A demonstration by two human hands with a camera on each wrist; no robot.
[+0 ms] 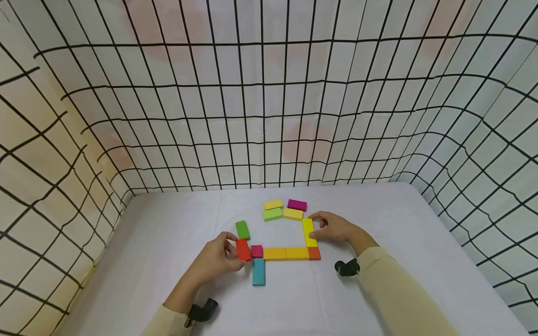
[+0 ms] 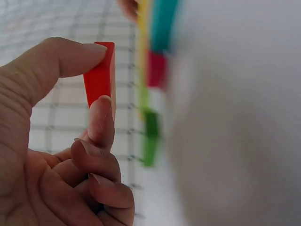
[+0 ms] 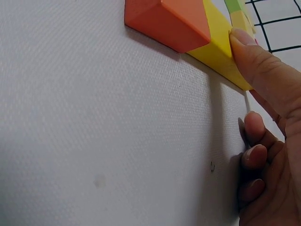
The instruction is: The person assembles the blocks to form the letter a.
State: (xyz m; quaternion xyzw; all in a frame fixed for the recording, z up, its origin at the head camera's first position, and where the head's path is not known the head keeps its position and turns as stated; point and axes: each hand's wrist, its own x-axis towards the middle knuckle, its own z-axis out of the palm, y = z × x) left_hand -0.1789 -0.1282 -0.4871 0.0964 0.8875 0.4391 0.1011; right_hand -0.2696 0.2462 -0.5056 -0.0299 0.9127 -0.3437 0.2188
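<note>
In the head view my left hand (image 1: 216, 256) pinches a red block (image 1: 243, 249) between thumb and index finger. The left wrist view shows this red block (image 2: 99, 77) held off the table, other fingers curled below. A pink block (image 1: 257, 251) lies just right of it, a teal block (image 1: 258, 272) nearer me, a green block (image 1: 242, 230) beyond. My right hand (image 1: 336, 227) holds a yellow block (image 1: 309, 232) by thumb and index finger; the block lies on the table against an orange block (image 1: 314, 253). Two amber blocks (image 1: 286, 254) join the orange and pink ones in a row.
Farther back lie a magenta block (image 1: 297, 205), a lime block (image 1: 272, 214) and two pale yellow blocks (image 1: 293, 214). A black wire grid (image 1: 262, 116) rises around the back and sides of the white table (image 1: 168, 219). Black wrist cameras (image 1: 204, 310) sit below both hands.
</note>
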